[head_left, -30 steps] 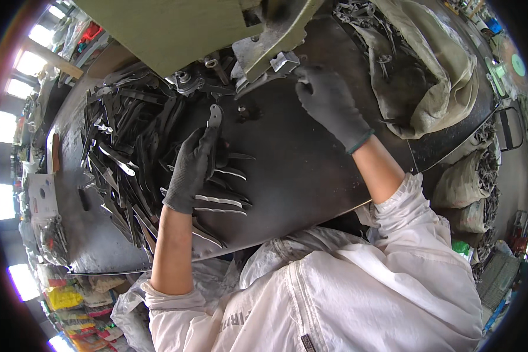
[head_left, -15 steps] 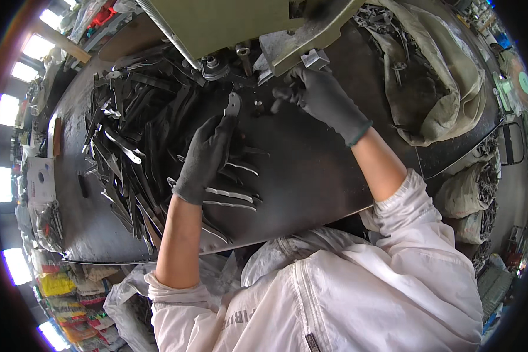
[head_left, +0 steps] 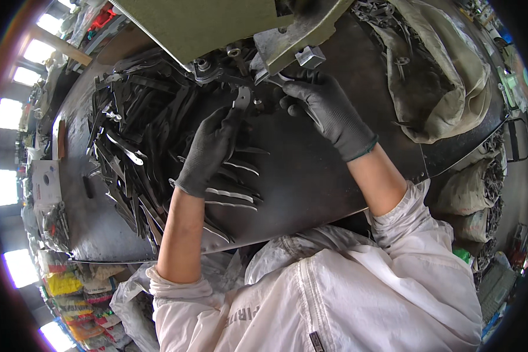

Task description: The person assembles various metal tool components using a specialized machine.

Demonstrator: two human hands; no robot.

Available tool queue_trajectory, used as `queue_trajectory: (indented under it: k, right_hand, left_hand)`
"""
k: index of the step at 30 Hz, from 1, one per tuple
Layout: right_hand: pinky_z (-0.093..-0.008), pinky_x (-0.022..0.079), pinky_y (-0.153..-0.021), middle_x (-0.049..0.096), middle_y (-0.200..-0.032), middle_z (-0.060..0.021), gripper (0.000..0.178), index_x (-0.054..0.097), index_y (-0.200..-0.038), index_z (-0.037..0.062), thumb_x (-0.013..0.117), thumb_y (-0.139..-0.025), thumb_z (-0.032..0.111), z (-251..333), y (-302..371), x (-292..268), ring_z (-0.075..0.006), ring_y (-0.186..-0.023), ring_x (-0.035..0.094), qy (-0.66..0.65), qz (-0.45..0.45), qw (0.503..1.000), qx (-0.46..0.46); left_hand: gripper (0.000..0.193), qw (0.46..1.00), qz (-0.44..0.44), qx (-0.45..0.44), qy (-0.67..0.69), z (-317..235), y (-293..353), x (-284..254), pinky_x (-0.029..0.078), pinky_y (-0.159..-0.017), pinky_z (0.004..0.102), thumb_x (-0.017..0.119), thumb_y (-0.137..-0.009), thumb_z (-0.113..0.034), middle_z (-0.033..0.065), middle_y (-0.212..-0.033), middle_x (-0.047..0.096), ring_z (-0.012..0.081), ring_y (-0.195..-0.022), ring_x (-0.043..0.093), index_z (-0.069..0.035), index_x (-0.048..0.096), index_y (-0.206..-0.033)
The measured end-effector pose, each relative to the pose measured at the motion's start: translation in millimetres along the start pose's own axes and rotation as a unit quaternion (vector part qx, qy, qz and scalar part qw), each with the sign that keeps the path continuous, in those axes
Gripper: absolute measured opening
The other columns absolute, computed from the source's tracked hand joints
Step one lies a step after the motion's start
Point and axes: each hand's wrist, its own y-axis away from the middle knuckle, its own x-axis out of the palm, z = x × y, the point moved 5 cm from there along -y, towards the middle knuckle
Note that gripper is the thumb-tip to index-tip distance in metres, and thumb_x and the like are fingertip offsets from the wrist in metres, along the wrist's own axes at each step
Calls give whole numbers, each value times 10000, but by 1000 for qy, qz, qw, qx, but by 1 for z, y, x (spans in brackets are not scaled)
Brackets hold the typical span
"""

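My left hand (head_left: 205,146), in a dark grey glove, is closed around a flat dark metal piece (head_left: 242,97) whose holed end points up toward the press. Opposite it, my right hand (head_left: 328,108), gloved the same way, is curled just below the metal block of the machine (head_left: 276,50). A thin shiny metal strip (head_left: 284,77) shows at its fingertips; its kind is hard to make out. A small metal stud (head_left: 257,103) stands on the table between the hands. Several curved metal strips (head_left: 232,195) with wavy bright edges lie beside my left wrist.
A large heap of dark metal pieces (head_left: 152,111) spreads over the left of the dark table (head_left: 311,188). The machine's green body (head_left: 205,23) overhangs the far edge. At right lies an open cloth sack (head_left: 472,88) with metal parts. Filled sacks (head_left: 466,193) stand beyond the table's right edge.
My right hand has drawn slightly nearer to me, and a shiny strip now shows at its fingertips. My left hand keeps hold of the metal piece. The view has shifted a little.
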Motion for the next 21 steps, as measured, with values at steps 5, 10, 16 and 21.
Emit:
queue_trajectory:
  k: [5, 10, 16, 21]
  right_hand:
    - [-217, 477, -616, 629, -803, -46, 203, 607, -1003, -19, 604, -859, 124, -10, 0, 22, -75, -672, 577, 25, 10, 999, -25]
    - [-205, 441, -618, 628, -785, -26, 223, 622, -992, -19, 617, -857, 158, -23, -9, 24, -52, -693, 548, 127, 10, 989, -72]
    - [-219, 450, -595, 603, -776, -30, 215, 605, -994, -33, 607, -860, 136, -31, -2, 15, -54, -698, 550, 154, 26, 987, -35]
    - [-217, 503, -568, 578, -850, -54, 255, 535, -1056, -71, 568, -886, 115, -34, -2, 11, -90, -661, 586, 79, 1, 997, -4]
  left_hand:
    - [309, 997, 5, 52, -54, -10, -10, 6, 392, -539, 202, 465, -936, -211, -10, -732, 550, 43, -627, 490, 37, 576, -1085]
    - [248, 999, 12, 7, 39, 17, -21, 4, 420, -545, 236, 464, -908, -117, 30, -728, 570, 80, -608, 508, 46, 578, -1057]
    - [178, 921, -81, 186, -333, -6, -7, -19, 475, -651, 369, 550, -798, -96, 120, -808, 634, 299, -710, 606, -19, 598, -952]
    - [222, 738, -264, 172, -597, -34, 33, -122, 505, -738, 376, 525, -796, -61, 111, -961, 601, 300, -873, 598, -104, 575, -1007]
